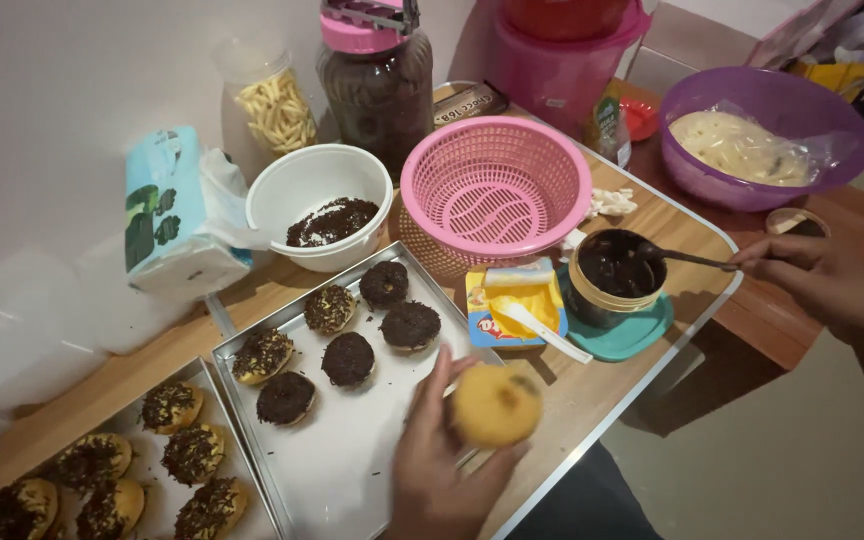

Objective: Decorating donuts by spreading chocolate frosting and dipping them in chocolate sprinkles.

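Head view: left hand (432,470) pinching plain doughnut (495,405) above tray (352,460) at bench near edge, bare face up for coating. Right hand (812,275) closed on spoon (687,258), dipping into chocolate jar (612,275) near right edge.

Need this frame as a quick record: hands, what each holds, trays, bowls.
left hand: holds a plain doughnut over the near tray
right hand: holds a spoon, tip in the chocolate tub
near tray: six sprinkled doughnuts
far-left tray: more sprinkled doughnuts
white bowl: chocolate sprinkles
pink basket: looks empty
purple bowl: pale mixture under plastic
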